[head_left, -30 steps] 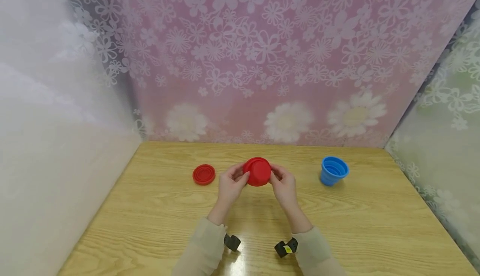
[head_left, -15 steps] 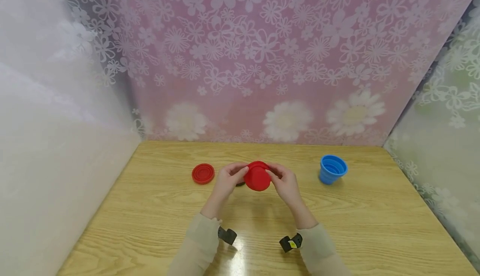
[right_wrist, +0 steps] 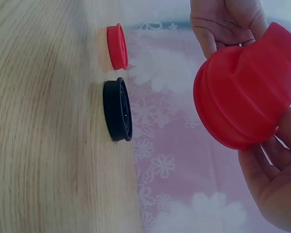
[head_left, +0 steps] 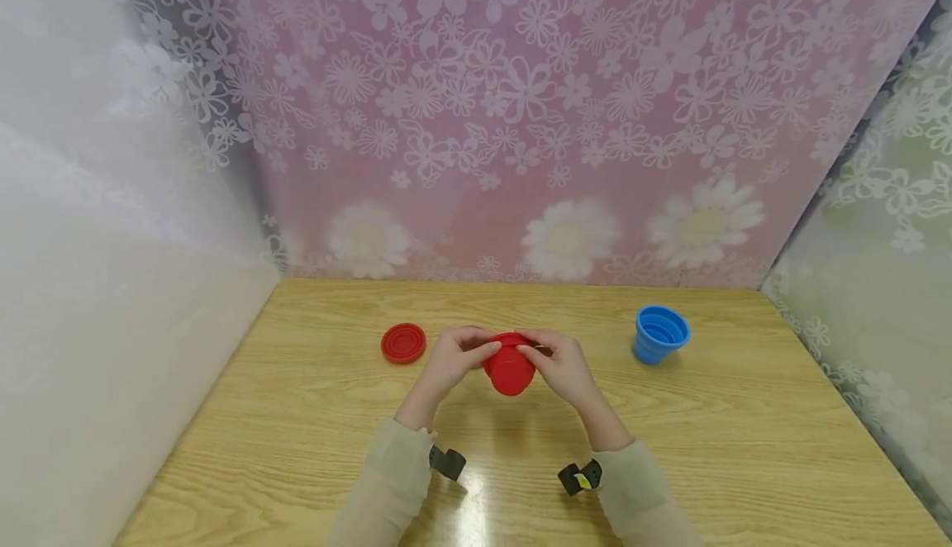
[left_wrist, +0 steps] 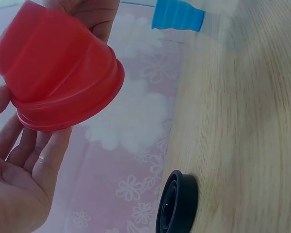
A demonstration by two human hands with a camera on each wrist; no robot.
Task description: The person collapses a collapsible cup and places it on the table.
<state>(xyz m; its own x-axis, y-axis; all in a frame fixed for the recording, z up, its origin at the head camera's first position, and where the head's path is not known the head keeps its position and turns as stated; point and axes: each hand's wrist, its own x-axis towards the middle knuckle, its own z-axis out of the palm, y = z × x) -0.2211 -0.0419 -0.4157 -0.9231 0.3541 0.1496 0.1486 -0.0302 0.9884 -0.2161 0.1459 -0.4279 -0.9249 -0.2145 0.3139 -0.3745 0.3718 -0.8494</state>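
Observation:
Both hands hold a red collapsible cup (head_left: 511, 375) above the table, its base tipped toward the wearer. The left hand (head_left: 449, 361) pinches the rim side between thumb and fingers. On the opposite side, the right hand (head_left: 563, 365) grips it the same way, thumb on the outer wall. In the left wrist view the cup (left_wrist: 63, 68) is extended, with its ridged wall and wide rim showing. Its wall looks dented near the rim in the right wrist view, where the cup (right_wrist: 247, 92) fills the space between the hands.
A flattened red collapsible cup (head_left: 404, 343) lies left of the hands. An extended blue cup (head_left: 659, 339) stands at the right. A flattened black cup (right_wrist: 114, 111) sits on the wooden table (head_left: 297, 439), mostly hidden behind the left hand in the head view. Patterned walls enclose the table.
The red cup has come lower and nearer the wearer, its base tipping further down. Both thumbs have shifted higher on its wall, toward the rim. The other cups stay in place.

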